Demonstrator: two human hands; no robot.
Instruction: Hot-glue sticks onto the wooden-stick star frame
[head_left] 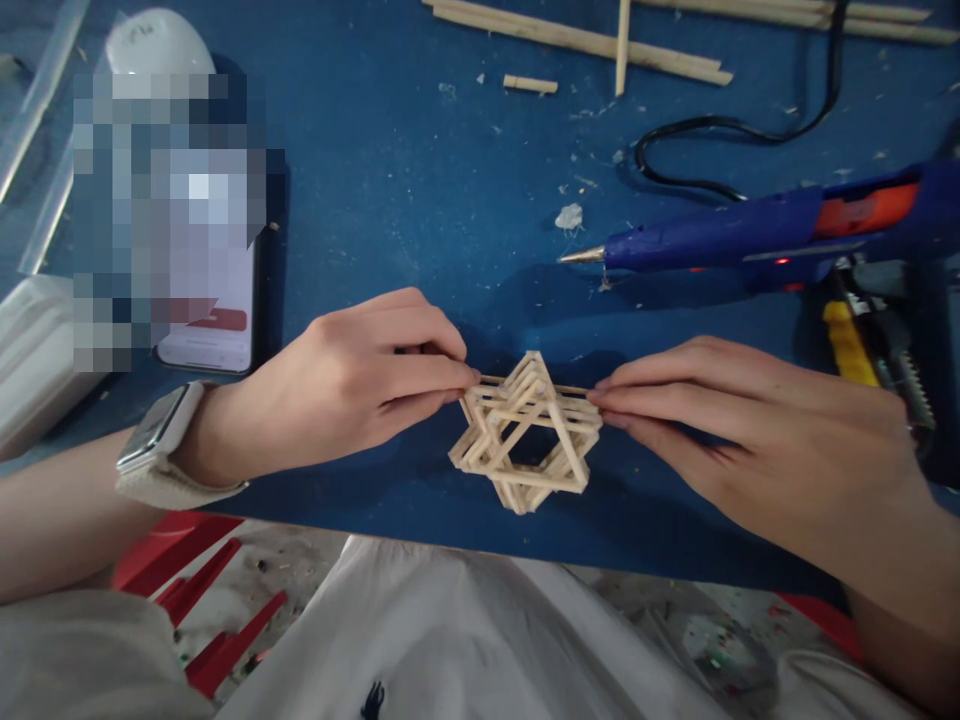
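Observation:
A star-shaped frame of stacked pale wooden sticks (pixel 568 447) stands near the table's front edge, between my hands. My left hand (pixel 382 375) pinches at its upper left, fingertips pressed together at the end of a stick. From the other side, my right hand (pixel 720 420) pinches at the upper right point with thumb and fingers. A thin stick edge shows between the two pinches, behind the star's top point. The fingertips cover the stick ends. A watch sits on my left wrist.
Beyond my right hand lies a blue glue gun (pixel 697 240), its red light on, with a black cord (pixel 690 125). A yellow-handled cutter (pixel 851 340) is beside it. Wooden sticks (pixel 577 35) lie at the back. A phone (pixel 214 250) and white case (pixel 157 40) are at left.

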